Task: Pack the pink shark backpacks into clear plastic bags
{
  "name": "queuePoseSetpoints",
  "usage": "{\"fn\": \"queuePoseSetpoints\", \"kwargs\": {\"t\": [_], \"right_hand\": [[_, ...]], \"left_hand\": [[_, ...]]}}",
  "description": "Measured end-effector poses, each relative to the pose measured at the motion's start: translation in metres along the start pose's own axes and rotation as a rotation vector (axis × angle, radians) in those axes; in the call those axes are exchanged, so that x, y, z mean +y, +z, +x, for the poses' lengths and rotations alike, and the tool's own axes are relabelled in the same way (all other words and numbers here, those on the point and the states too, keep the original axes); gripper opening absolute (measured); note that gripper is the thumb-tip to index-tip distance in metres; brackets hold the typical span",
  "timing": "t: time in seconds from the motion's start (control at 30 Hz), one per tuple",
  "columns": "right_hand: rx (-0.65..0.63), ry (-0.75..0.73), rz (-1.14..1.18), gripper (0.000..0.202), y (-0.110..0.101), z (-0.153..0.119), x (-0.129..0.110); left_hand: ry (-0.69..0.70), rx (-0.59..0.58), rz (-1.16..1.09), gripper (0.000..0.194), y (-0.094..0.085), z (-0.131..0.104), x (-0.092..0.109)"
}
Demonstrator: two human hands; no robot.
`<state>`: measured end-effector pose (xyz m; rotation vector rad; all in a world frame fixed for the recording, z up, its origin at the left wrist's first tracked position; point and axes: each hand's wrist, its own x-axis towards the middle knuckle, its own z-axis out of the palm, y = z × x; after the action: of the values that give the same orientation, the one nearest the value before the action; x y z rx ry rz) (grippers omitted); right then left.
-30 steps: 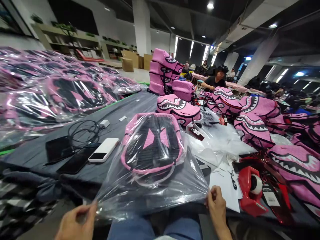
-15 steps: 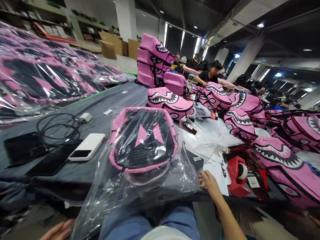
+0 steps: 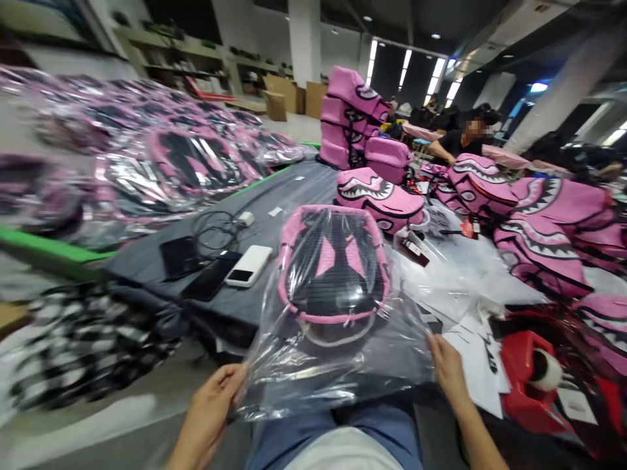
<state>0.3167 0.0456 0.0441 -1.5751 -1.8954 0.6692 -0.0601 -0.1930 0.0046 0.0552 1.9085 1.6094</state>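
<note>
A pink and black backpack (image 3: 337, 267) lies back side up on the grey-covered table, inside a clear plastic bag (image 3: 323, 385). The bag's mouth faces me and hangs over the table edge above my lap. At its left corner, my left hand (image 3: 215, 398) pinches the plastic between thumb and fingers. My right hand (image 3: 447, 365) grips the bag's right edge, close to some white papers (image 3: 473, 359). Between the two hands the plastic is spread wide.
Left of the bag lie a white power bank (image 3: 249, 266), dark phones (image 3: 210, 274) and a coiled cable (image 3: 215, 228). A red tape dispenser (image 3: 524, 378) stands at right. Pink shark-face backpacks (image 3: 379, 196) crowd the back and right. Bagged backpacks (image 3: 196, 156) fill the left; a co-worker (image 3: 465, 140) stands behind.
My left hand has come up from the lower left and taken hold of the bag's corner. My right hand now grips the other edge. The view has turned left.
</note>
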Motion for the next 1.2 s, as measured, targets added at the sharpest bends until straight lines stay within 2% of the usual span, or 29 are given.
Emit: {"fn": "queuePoseSetpoints", "kwargs": {"t": [0.03, 0.1, 0.2, 0.3, 0.4, 0.47, 0.57, 0.63, 0.7, 0.8, 0.9, 1.1, 1.2], "right_hand": [[-0.014, 0.001, 0.005, 0.072, -0.002, 0.005, 0.002], [-0.132, 0.061, 0.047, 0.073, -0.006, 0.016, 0.007], [-0.306, 0.201, 0.119, 0.074, -0.01, 0.027, 0.012], [-0.26, 0.132, 0.116, 0.068, -0.013, 0.028, 0.016], [-0.206, 0.049, 0.103, 0.067, -0.014, 0.024, 0.021], [-0.227, 0.11, 0.135, 0.066, -0.012, 0.019, 0.023], [-0.233, 0.258, 0.231, 0.059, -0.005, 0.014, 0.021], [-0.2, 0.34, 0.276, 0.058, -0.001, 0.015, 0.019], [-0.193, 0.36, 0.261, 0.058, 0.002, 0.019, 0.019], [-0.228, 0.269, 0.107, 0.061, 0.004, 0.028, 0.029], [-0.207, 0.161, -0.01, 0.064, 0.002, 0.035, 0.041], [-0.111, 0.042, -0.045, 0.069, 0.002, 0.041, 0.047], [-0.105, 0.012, -0.06, 0.07, 0.004, 0.041, 0.043]], "left_hand": [[0.003, -0.042, -0.035, 0.072, -0.002, -0.001, 0.007], [-0.023, -0.132, -0.116, 0.07, -0.007, -0.003, 0.017], [-0.085, -0.335, -0.108, 0.071, -0.017, -0.011, 0.02], [-0.032, -0.512, 0.051, 0.061, -0.028, -0.022, 0.004], [-0.039, -0.594, 0.187, 0.056, -0.044, -0.025, -0.019], [-0.066, -0.577, 0.266, 0.059, -0.054, -0.019, -0.025], [0.033, -0.358, 0.232, 0.058, -0.053, 0.0, -0.013], [0.129, -0.208, 0.152, 0.055, -0.036, 0.014, 0.005], [0.177, -0.148, 0.114, 0.054, -0.011, 0.026, 0.02], [0.212, -0.141, 0.089, 0.055, 0.027, 0.038, 0.03], [0.243, -0.13, 0.068, 0.055, 0.048, 0.043, 0.028], [0.214, -0.102, 0.05, 0.061, 0.049, 0.04, 0.025], [0.158, -0.148, 0.054, 0.062, 0.054, 0.036, 0.027]]}}
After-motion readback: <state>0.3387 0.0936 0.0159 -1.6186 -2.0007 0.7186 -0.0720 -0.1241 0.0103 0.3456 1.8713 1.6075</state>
